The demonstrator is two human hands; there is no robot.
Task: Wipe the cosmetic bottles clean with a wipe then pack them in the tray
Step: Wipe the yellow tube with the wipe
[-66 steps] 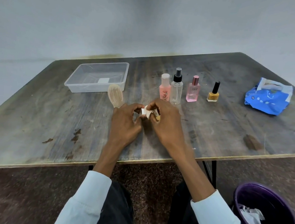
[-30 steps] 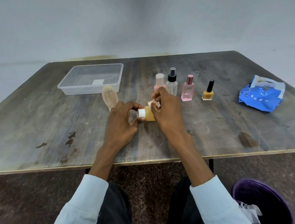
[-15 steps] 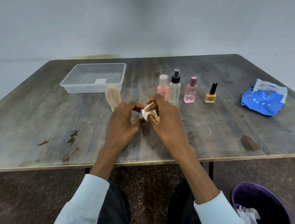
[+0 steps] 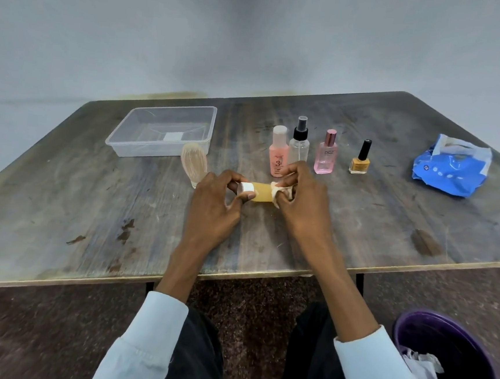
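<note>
Over the near middle of the worn wooden desk (image 4: 61, 191), the person holds a small yellow bottle (image 4: 261, 192) on its side, just above the surface. The left hand (image 4: 215, 207) pinches the bottle's white-capped end between thumb and fingers. The right hand (image 4: 305, 203) has its fingers curled round a crumpled white wipe (image 4: 276, 191), which is pressed against the bottle's other end and covers it.

Just beyond the hands a row of bottles stands upright: a peach bottle (image 4: 278, 150) with a pale cap, a clear spray bottle (image 4: 299, 139) with a black nozzle close beside it, a pink perfume bottle (image 4: 326, 153), and a yellow nail polish bottle (image 4: 360, 160) with a black cap further right. The right hand's fingers partly hide the bases of the peach and spray bottles.

A clear plastic tray (image 4: 163, 130) sits on the far left of the desk. Just in front of its near right corner stands a pale brush (image 4: 193, 161), its base hidden behind the left hand. A blue wipe packet (image 4: 453, 170) lies well apart at the far right, its flap open. Down on the floor at the near right, a purple bin (image 4: 451, 361) holds crumpled white wipes.
</note>
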